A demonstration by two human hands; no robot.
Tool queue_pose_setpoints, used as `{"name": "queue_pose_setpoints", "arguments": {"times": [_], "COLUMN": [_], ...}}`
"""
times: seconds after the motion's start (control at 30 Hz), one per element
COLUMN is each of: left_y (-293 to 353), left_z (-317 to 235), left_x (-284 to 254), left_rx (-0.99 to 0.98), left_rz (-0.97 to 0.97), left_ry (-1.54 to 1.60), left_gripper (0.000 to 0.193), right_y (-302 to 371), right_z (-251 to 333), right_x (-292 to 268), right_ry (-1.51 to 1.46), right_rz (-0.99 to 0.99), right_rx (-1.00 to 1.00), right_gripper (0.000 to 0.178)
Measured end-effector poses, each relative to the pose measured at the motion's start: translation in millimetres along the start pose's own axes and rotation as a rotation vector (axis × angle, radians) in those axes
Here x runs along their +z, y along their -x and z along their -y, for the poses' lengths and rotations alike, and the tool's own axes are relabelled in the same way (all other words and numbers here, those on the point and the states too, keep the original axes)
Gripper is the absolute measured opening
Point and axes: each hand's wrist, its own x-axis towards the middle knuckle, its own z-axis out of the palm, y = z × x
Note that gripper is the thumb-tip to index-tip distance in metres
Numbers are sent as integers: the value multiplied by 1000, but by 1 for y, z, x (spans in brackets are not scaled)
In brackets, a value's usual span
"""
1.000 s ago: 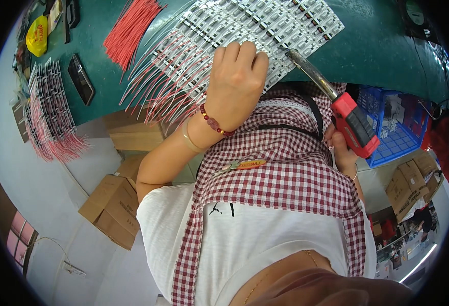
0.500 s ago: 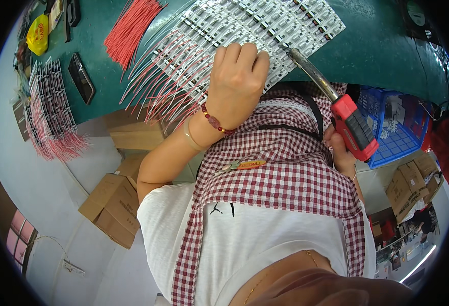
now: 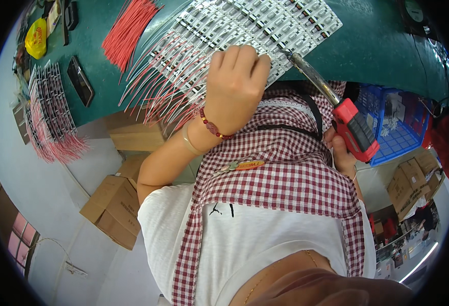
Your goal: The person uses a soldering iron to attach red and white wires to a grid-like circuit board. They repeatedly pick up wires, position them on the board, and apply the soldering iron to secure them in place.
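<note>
My left hand is closed over a panel of small white circuit boards, knuckles up and fingers curled down. What its fingertips pinch, if anything, is hidden beneath the hand. Red and white wires fan out from the panel's left side, passing beside that hand. On the right, my right hand is wrapped round the red and black handle of a soldering iron. Its metal barrel slants up to the left, and the tip is at the panel's lower right edge, just right of my left fingers; contact cannot be made out.
A bundle of red wires lies on the green table, left of the panel. Farther left are a phone, a second wired panel and a yellow bag. A blue basket stands at the right; cardboard boxes sit below.
The panel and my left hand have shifted very slightly in the picture. The soldering iron tip stays close to the same edge, a little lower. Both hands keep their hold.
</note>
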Motion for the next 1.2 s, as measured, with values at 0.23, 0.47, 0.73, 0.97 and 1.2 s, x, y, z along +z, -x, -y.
{"name": "queue_pose_setpoints", "arguments": {"times": [0.23, 0.47, 0.73, 0.97, 1.2], "left_y": [1, 0, -1, -2, 2], "left_z": [-2, -3, -2, -3, -12], "left_x": [5, 5, 4, 1, 3], "left_rx": [-16, -14, -27, -13, -26], "left_rz": [49, 74, 93, 73, 89], "left_ry": [32, 31, 16, 34, 108], "left_gripper": [20, 16, 16, 16, 19], "right_y": [6, 3, 10, 7, 13], "right_z": [-11, -23, -17, -10, -18], "right_x": [-6, -14, -13, -12, -14], "right_ry": [54, 446, 224, 66, 184], "right_rz": [16, -9, -23, 21, -24], "right_rx": [-20, -95, 2, 22, -39], "right_gripper": [13, 18, 23, 20, 22]}}
